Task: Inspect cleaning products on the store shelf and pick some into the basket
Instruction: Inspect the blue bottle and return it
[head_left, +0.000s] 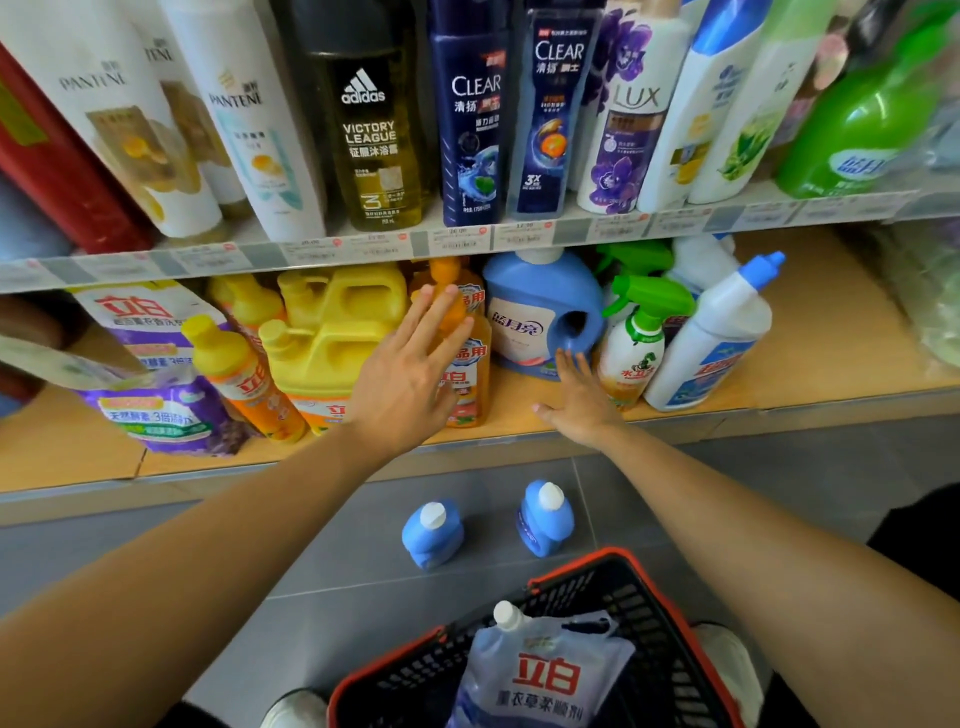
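My left hand (410, 364) is stretched out with straight fingers over an orange dish-soap bottle (470, 364) on the lower shelf; whether it touches is unclear. My right hand (576, 397) reaches with spread fingers toward the base of a large blue detergent jug (535, 312), holding nothing. Below me a black basket with a red rim (657, 587) holds a blue-white refill pouch (540, 670). Two small blue bottles (434, 532) (545, 517) stand on the floor in front of the shelf.
Yellow jugs (332, 332), a purple detergent bag (156, 384), a green-trigger spray bottle (636, 343) and a white toilet-cleaner bottle (717, 338) fill the lower shelf (831, 338). The upper shelf carries shampoo and body-wash bottles (369, 119). Grey floor tiles lie below.
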